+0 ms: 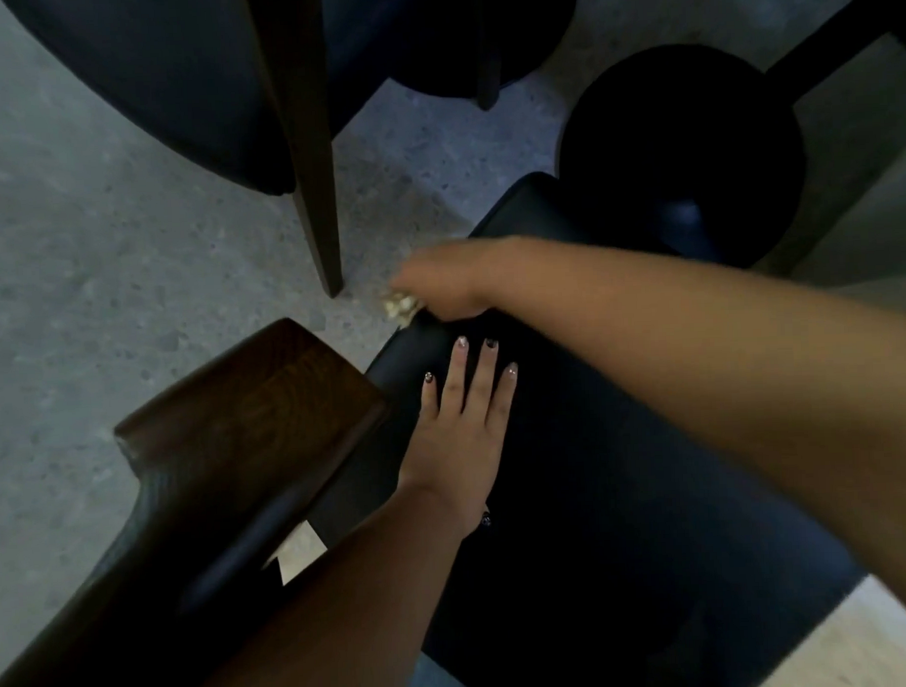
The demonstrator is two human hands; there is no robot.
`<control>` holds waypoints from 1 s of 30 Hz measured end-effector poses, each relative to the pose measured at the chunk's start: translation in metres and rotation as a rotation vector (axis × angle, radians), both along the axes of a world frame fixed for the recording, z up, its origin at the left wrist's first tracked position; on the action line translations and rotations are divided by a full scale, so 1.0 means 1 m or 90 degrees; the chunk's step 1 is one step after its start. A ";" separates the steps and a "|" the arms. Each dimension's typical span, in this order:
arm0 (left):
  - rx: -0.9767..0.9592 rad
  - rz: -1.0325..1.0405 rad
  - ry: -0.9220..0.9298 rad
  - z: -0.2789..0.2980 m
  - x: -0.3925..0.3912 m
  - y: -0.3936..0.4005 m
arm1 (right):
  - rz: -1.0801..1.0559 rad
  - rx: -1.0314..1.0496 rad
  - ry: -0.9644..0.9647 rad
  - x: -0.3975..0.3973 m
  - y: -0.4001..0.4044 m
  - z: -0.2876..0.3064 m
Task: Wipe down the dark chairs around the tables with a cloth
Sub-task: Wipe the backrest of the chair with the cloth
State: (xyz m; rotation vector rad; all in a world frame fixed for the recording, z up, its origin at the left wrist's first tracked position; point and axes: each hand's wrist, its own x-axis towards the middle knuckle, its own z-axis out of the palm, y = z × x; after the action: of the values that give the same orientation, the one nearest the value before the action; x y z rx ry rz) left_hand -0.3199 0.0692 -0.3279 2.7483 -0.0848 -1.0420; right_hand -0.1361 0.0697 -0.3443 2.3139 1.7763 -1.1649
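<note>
The seat point(624, 465) is dark navy, the backrest point(248, 417) dark brown with visible wood grain. The cloth point(401, 306) is pale yellowish. The floor point(104, 278) is speckled grey. The table base point(680, 145) is black.

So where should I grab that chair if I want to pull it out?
Probably the wooden backrest: grip its curved top edge from behind. It sticks up above the dark seat, which is flat and has no handle.

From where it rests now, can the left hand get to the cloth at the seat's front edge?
Probably yes. The left hand lies flat on the seat, fingers pointing toward the cloth, with bare seat between. But the right hand grips the cloth and covers most of it.
</note>
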 end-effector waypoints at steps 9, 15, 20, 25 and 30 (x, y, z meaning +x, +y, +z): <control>0.092 -0.089 -0.007 0.000 -0.002 -0.003 | -0.358 0.052 -0.156 0.058 -0.058 -0.007; 0.093 -0.095 0.002 -0.002 -0.003 -0.002 | -0.198 0.284 -0.130 -0.023 -0.087 -0.010; 0.085 -0.093 -0.008 -0.004 -0.004 -0.001 | -0.340 0.242 -0.156 0.011 -0.118 -0.016; 0.093 -0.102 -0.029 -0.007 -0.006 -0.001 | -0.652 0.197 -0.207 0.020 -0.103 -0.015; 0.099 -0.105 -0.037 -0.007 -0.005 -0.001 | -0.571 0.143 -0.240 0.015 -0.078 -0.019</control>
State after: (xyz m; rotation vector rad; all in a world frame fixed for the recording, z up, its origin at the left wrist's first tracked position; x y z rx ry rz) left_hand -0.3251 0.0681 -0.3346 2.9544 -0.2541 -1.0507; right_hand -0.1212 -0.0088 -0.3635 3.2997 0.7577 -0.4543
